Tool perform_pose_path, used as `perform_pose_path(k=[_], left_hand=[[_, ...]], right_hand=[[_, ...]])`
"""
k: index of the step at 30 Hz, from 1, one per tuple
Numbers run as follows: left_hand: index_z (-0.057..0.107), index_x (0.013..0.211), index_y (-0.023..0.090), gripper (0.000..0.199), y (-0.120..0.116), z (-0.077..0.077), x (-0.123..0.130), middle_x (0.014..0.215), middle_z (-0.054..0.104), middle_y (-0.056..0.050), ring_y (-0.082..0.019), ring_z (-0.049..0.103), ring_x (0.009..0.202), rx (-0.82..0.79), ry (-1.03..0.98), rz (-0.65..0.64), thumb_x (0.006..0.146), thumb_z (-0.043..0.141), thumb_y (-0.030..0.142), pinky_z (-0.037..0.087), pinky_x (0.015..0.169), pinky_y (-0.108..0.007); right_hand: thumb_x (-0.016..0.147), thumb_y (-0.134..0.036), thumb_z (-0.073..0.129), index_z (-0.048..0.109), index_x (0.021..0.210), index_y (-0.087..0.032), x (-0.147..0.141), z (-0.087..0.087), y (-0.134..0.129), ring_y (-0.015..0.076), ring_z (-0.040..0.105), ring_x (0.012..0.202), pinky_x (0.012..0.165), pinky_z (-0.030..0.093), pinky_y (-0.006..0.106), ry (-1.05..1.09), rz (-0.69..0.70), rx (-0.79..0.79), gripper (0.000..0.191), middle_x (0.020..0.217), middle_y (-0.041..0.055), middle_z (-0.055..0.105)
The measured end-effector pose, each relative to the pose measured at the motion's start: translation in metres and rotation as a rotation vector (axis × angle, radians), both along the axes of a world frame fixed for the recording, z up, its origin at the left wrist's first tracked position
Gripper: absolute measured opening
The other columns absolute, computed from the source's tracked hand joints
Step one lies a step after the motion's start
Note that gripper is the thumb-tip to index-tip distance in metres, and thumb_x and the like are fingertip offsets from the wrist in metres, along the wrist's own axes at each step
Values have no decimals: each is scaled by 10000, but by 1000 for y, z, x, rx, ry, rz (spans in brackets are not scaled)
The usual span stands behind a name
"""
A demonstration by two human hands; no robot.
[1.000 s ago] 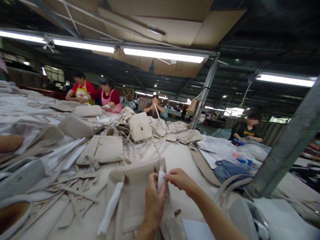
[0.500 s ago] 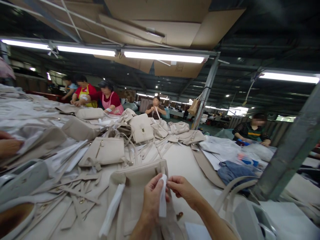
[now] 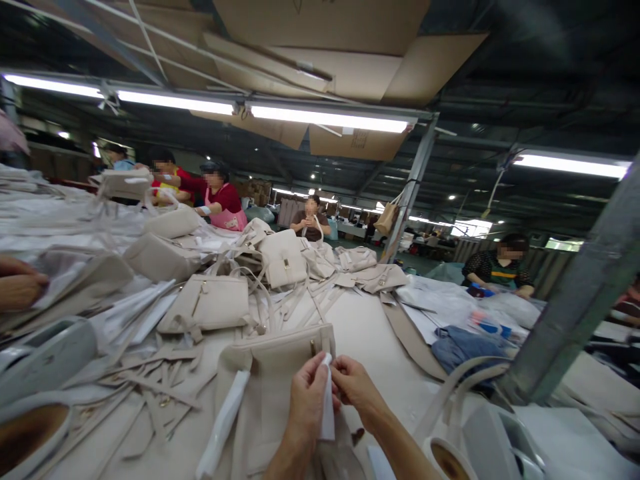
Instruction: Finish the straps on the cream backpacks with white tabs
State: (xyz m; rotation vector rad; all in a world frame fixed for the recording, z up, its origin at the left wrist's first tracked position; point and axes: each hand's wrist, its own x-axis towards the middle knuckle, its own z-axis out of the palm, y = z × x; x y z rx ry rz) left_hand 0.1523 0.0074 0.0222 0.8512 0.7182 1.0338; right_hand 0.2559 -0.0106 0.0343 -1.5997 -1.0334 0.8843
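Note:
A beige bag [image 3: 270, 380] stands on the table right in front of me. My left hand [image 3: 307, 397] pinches a strip of white paper [image 3: 328, 410] against the bag's right side. Close beside it, my right hand [image 3: 355, 387] has its fingertips pressed together at the strip's upper edge; what lies between them is hidden. Another white wrapped strip [image 3: 223, 423] hangs along the bag's left side. A small zip [image 3: 313, 347] shows near the bag's top edge.
Beige bags [image 3: 285, 259] are heaped ahead, with loose straps [image 3: 160, 393] to the left. Grey machines stand at both sides, two with brown glue-like contents [image 3: 30, 433]. A metal post [image 3: 555, 313] rises at right. Another person's hand [image 3: 23, 283] is at far left; co-workers sit beyond.
My right hand has moved slightly left, up against the white strip and my left hand. In the background, a co-worker at left has lifted a beige bag.

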Motion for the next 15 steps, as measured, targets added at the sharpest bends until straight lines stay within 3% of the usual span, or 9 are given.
perform_pose_path(k=[9, 15], left_hand=[[622, 1261, 116, 577, -4, -6, -4, 682, 677, -30, -151, 597, 550, 192, 124, 74, 764, 646, 408, 493, 471, -235], [639, 1249, 130, 495, -4, -8, -6, 800, 735, -65, -195, 660, 657, 356, 260, 144, 818, 552, 358, 546, 675, -313]], right_hand=[[607, -318, 619, 511, 661, -208, -9, 7, 2, 69, 394, 411, 399, 169, 192, 27, -65, -8, 163, 488, -76, 517], [575, -253, 617, 494, 603, -212, -10, 8, 4, 63, 360, 395, 399, 177, 207, 47, -124, 50, 133, 441, -88, 488]])
